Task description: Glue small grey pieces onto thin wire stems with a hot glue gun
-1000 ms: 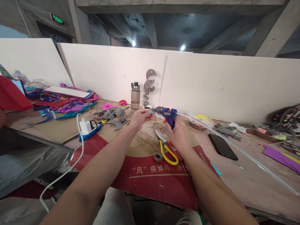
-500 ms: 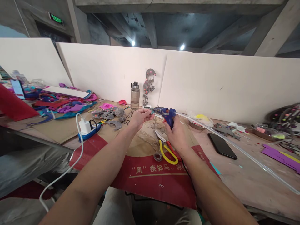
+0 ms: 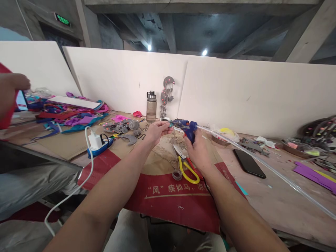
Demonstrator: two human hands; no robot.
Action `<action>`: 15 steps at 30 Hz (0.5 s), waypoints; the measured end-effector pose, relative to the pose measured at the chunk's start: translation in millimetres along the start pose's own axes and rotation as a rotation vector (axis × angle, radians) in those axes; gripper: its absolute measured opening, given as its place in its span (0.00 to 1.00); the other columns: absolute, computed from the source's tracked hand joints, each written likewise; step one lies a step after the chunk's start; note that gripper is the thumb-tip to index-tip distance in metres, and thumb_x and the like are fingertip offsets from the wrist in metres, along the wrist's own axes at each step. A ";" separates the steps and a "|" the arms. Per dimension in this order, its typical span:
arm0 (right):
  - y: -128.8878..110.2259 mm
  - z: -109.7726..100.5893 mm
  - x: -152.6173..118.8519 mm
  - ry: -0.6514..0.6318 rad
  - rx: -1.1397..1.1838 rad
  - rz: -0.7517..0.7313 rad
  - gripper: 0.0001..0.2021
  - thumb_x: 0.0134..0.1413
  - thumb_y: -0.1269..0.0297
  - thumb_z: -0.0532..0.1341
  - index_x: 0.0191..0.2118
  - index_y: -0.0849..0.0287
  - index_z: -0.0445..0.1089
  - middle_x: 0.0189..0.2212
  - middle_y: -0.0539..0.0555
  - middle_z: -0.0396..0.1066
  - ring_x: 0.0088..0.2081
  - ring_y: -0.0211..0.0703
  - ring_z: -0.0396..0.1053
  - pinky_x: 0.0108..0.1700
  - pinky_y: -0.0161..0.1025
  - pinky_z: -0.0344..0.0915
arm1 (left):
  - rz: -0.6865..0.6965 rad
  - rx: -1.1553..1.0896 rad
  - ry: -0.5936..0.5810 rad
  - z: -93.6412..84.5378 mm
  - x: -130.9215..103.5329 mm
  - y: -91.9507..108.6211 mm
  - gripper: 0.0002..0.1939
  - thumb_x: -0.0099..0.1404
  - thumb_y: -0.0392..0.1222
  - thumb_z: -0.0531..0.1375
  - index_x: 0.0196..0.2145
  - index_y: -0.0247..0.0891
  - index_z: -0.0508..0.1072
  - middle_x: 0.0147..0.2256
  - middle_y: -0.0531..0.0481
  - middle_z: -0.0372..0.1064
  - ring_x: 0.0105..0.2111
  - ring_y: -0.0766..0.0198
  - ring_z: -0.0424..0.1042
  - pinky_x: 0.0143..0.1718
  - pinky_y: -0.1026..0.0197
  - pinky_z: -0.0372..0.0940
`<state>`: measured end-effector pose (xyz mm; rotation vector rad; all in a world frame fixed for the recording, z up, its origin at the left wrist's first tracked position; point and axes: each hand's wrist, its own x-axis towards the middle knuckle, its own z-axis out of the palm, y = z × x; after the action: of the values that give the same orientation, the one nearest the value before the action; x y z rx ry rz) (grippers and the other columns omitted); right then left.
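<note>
My left hand (image 3: 159, 131) is closed in a pinch on a small grey-green piece (image 3: 171, 124), its details too small to make out. A thin grey cord (image 3: 173, 138) hangs below that piece. Wrapped round the grip of a blue hot glue gun (image 3: 189, 133) is my right hand (image 3: 198, 148). The gun's nozzle end points left and meets the piece; whether it touches cannot be told. A long clear glue stick (image 3: 249, 154) runs out of the gun's back. Beneath the hands, yellow-handled scissors (image 3: 189, 173) lie on red-and-brown cardboard (image 3: 181, 210) beside a loose cord coil (image 3: 176, 174).
A water bottle (image 3: 151, 108) and a grey hanging ornament (image 3: 168, 92) stand against white boards. To the left are a power strip (image 3: 101, 145), grey felt pieces (image 3: 120, 126) and fabric scraps (image 3: 76, 119). A phone (image 3: 249, 163) lies at right. Another person's hand (image 3: 13, 85) is at far left.
Another person's hand has come into view at the far left, and the red sheet there has shifted left and up. My own hands and the glue gun stay almost in place.
</note>
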<state>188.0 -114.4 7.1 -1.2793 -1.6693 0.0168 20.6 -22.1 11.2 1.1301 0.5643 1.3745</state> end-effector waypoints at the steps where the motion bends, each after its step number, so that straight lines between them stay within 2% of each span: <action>1: 0.2 0.0 0.0 0.003 -0.004 0.000 0.18 0.59 0.60 0.52 0.53 0.59 0.57 0.41 0.63 0.71 0.42 0.55 0.70 0.42 0.47 0.65 | -0.001 -0.004 0.001 0.0 0.1 0.2 0.11 0.51 0.39 0.69 0.28 0.30 0.73 0.24 0.47 0.73 0.26 0.67 0.73 0.33 0.63 0.68; 8: -3.0 -2.8 1.5 0.013 -0.071 0.037 0.16 0.59 0.59 0.52 0.51 0.60 0.59 0.38 0.63 0.72 0.37 0.55 0.70 0.38 0.46 0.65 | -0.004 -0.007 0.008 -1.9 1.5 0.0 0.11 0.51 0.40 0.69 0.28 0.30 0.73 0.25 0.47 0.74 0.26 0.67 0.73 0.33 0.64 0.68; 15: -2.1 -1.3 -0.4 0.003 -0.048 0.004 0.17 0.59 0.58 0.52 0.51 0.59 0.58 0.39 0.62 0.71 0.40 0.55 0.70 0.40 0.47 0.64 | -0.006 0.004 0.008 0.1 0.5 0.0 0.11 0.52 0.39 0.69 0.28 0.30 0.72 0.24 0.48 0.73 0.26 0.67 0.74 0.33 0.63 0.69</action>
<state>187.4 -116.3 8.6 -1.3178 -1.6731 -0.0225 20.9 -21.6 11.4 1.1258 0.5756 1.3741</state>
